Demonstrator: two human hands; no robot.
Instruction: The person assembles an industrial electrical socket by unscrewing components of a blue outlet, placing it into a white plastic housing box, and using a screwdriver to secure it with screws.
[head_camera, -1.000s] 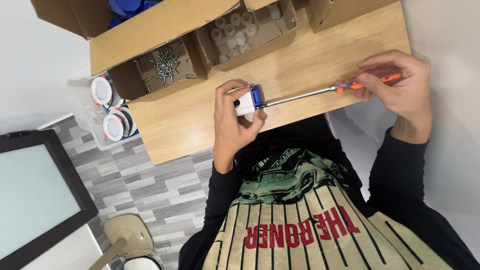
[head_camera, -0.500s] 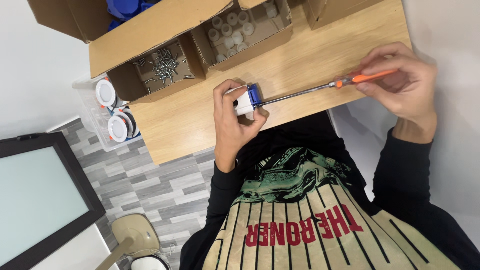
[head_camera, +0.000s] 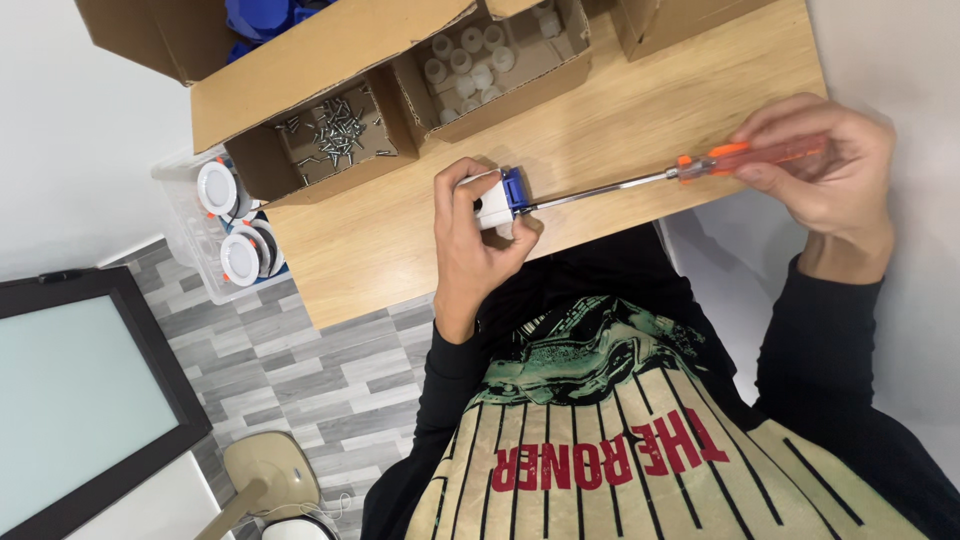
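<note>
Left hand: your left hand (head_camera: 478, 240) is closed around a small white and blue part (head_camera: 497, 197), gripping it just above the wooden table (head_camera: 620, 120), thumb and fingers wrapped over its white body.
Right hand: your right hand (head_camera: 822, 170) is curled around the orange handle of a screwdriver (head_camera: 660, 178), fingers pinching it near the end.
Screwdriver: the metal shaft runs from your right hand across to your left, and its tip sits against the blue end of the part.
Part: it stays in your left hand, blue end turned toward your right hand; whether a screw sits under the tip I cannot tell.
Beyond your left hand: an open cardboard box (head_camera: 330, 140) holds loose screws (head_camera: 335, 128), and the box next to it holds small white caps (head_camera: 470, 60).
Off the table edge: a clear bin with round white lamps (head_camera: 228, 225) sits to the far side of your left hand.
Progress: the tool is engaged with the part, so you look to be mid-fastening. The part is not set down, and I cannot tell how much of the driving is left.
</note>
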